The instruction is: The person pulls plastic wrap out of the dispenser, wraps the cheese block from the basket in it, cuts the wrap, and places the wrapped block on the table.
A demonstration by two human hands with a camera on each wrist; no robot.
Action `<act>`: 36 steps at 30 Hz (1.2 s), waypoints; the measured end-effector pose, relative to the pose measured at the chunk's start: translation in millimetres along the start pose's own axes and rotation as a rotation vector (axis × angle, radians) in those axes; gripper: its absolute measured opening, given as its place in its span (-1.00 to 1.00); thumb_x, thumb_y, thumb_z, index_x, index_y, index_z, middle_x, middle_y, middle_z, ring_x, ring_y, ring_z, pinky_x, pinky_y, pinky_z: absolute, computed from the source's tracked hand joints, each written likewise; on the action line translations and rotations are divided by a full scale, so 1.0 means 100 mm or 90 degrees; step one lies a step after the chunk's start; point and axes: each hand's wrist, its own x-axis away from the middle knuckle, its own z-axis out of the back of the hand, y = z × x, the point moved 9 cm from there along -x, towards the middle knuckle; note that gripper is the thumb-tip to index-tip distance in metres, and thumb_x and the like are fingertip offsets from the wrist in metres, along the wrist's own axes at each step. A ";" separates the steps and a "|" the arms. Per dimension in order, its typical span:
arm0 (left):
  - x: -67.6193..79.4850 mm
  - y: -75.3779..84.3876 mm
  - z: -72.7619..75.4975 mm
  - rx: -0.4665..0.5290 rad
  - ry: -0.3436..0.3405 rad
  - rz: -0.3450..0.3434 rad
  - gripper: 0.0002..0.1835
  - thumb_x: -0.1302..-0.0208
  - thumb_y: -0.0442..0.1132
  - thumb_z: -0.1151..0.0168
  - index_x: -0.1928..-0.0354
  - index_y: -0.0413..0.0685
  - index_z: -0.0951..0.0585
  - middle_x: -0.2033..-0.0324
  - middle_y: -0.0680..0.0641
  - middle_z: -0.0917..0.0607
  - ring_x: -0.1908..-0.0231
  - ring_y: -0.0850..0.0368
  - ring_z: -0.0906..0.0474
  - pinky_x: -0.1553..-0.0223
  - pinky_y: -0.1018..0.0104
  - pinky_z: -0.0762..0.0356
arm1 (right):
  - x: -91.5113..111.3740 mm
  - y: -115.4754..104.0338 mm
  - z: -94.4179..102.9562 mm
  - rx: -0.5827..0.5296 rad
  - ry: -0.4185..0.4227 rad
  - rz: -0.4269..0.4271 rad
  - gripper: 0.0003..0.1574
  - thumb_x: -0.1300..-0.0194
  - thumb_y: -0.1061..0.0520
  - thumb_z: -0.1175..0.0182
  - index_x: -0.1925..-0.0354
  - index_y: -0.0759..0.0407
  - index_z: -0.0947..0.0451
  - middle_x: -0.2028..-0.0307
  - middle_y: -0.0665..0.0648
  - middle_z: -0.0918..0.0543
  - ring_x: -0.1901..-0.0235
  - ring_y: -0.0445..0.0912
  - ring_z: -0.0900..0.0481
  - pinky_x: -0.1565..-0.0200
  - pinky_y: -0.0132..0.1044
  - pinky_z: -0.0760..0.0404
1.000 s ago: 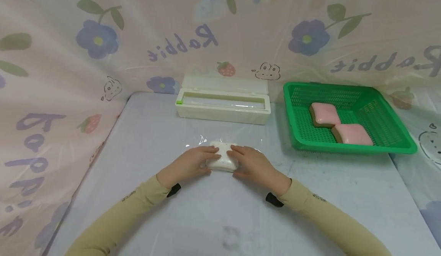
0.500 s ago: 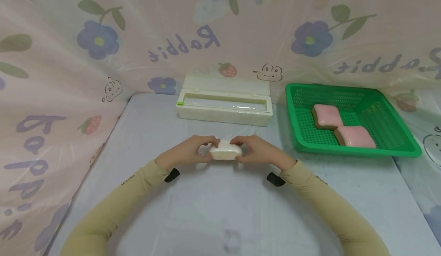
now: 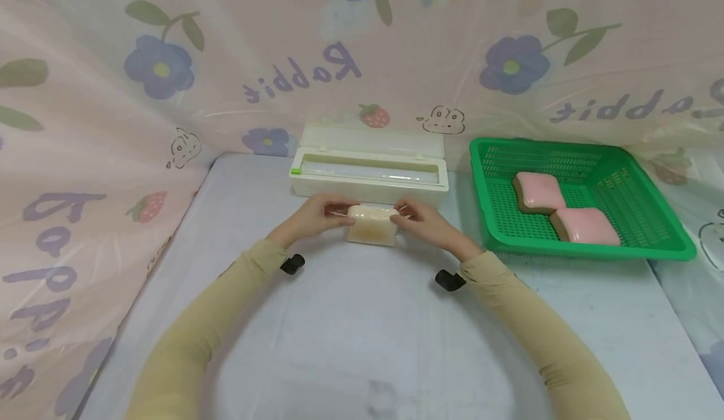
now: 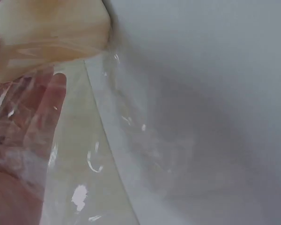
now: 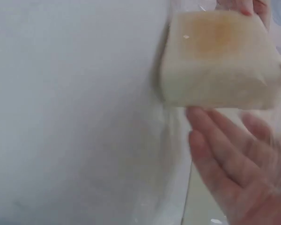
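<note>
Holding bread (image 3: 371, 228) in clear film (image 4: 92, 159) before the box (image 3: 311, 184), near the far edge of the table (image 3: 339, 332).
Pinching both sides with left hand (image 3: 317, 217) and right hand (image 3: 428, 222), with thumbs in front, other fingers loosely extended; probably light, soft, slick with film; best taken gently by the side edges.

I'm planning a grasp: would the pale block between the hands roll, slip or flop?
The pale block probably won't roll: its faces look broad and flattish. It may slip, since shiny clear film runs over it. Flopping seems unlikely; it shows no sag.
</note>
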 end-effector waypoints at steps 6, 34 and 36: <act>-0.09 -0.08 0.08 0.052 0.038 0.042 -0.67 -0.17 -0.29 -0.38 0.06 -0.25 -0.54 0.21 -0.17 -0.69 0.14 0.00 -0.63 0.10 0.23 -0.62 | -0.03 -0.02 0.12 -0.045 0.085 0.056 -0.68 -0.33 0.08 -0.23 0.07 0.26 -0.48 0.16 0.20 -0.60 0.29 0.06 -0.65 0.23 -0.23 -0.62; 0.20 -0.41 0.49 -0.042 0.195 0.165 -0.57 -0.04 -0.14 -0.50 0.08 -0.20 -0.63 0.31 -0.07 -0.71 0.26 0.10 -0.62 0.21 0.25 -0.60 | 0.28 0.36 0.41 -0.057 0.249 -0.019 -0.73 -0.26 0.28 -0.27 0.16 0.50 -0.52 0.33 0.37 -0.65 0.33 0.12 -0.62 0.39 -0.50 -0.55; 0.24 -0.46 0.52 -0.019 0.197 0.170 -0.64 -0.09 -0.22 -0.46 0.11 -0.25 -0.63 0.35 -0.11 -0.71 0.31 0.10 -0.64 0.25 0.26 -0.61 | 0.30 0.40 0.44 -0.061 0.274 -0.033 -0.79 -0.30 0.28 -0.21 0.23 0.49 -0.54 0.38 0.36 -0.64 0.38 0.16 -0.61 0.44 -0.47 -0.56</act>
